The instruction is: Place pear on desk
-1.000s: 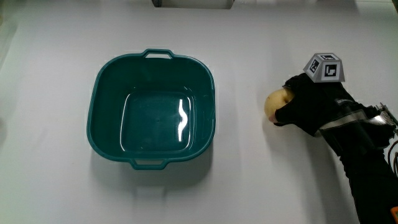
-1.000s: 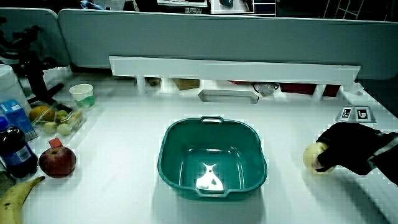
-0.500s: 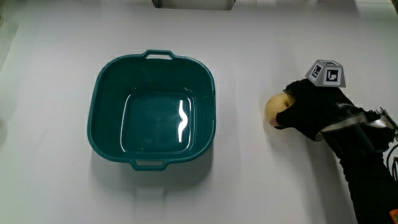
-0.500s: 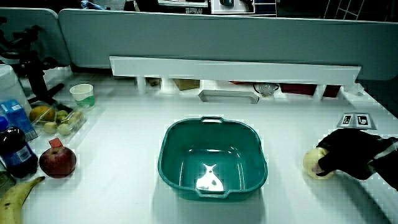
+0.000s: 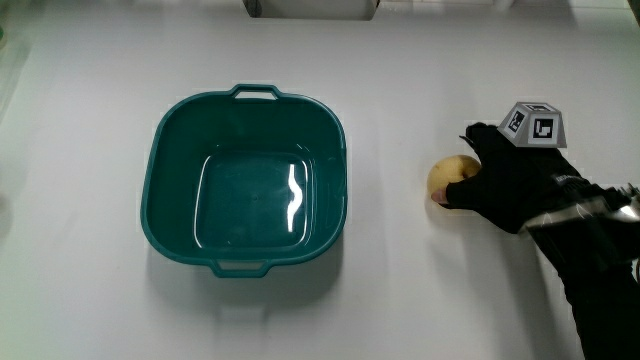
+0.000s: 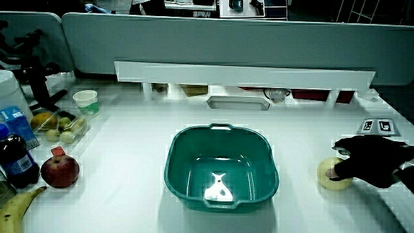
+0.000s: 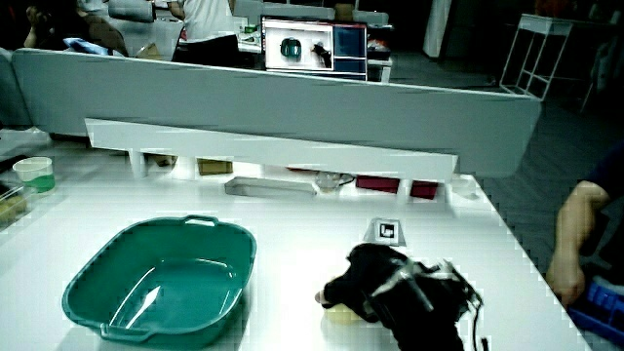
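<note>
A pale yellow pear (image 5: 446, 177) lies on the white table beside the teal basin (image 5: 160, 130), and both side views show it there (image 6: 330, 177) (image 7: 340, 314). The black-gloved hand (image 5: 508, 182) is beside the pear, away from the basin. Its fingers are spread, with the thumb tip still against the pear. In a side view the hand (image 6: 370, 162) sits low at the table surface, one finger stretched out above the pear. The patterned cube (image 5: 533, 125) rides on the back of the hand. The basin (image 6: 174, 147) holds nothing.
Near the table's edge, apart from the basin, lie a red apple (image 6: 59, 170), a banana (image 6: 19, 207), a dark bottle (image 6: 17, 159), a tray of small fruit (image 6: 58, 125) and a green cup (image 6: 85, 100). A white shelf (image 6: 239, 71) runs along the partition. A marker card (image 7: 387, 231) lies near the hand.
The hand has loosened its grasp and slid a little away from the basin, so more of the pear shows. The pear now rests on the table.
</note>
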Tool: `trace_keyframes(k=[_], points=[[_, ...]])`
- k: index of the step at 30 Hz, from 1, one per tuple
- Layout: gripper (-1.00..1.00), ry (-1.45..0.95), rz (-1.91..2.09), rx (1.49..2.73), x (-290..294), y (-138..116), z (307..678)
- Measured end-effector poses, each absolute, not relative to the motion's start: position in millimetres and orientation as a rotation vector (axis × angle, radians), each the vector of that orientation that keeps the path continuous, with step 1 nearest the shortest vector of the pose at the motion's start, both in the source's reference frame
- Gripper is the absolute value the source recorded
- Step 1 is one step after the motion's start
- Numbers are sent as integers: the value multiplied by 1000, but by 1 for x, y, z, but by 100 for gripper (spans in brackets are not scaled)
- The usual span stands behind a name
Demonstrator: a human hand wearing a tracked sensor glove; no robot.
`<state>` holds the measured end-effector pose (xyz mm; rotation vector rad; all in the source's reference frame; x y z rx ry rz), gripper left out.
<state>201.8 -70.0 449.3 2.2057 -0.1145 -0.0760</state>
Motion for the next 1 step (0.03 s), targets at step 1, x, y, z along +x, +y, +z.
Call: trace_keyframes(k=[1], points=[[-96,-183,-83,2264,191,-65,433]])
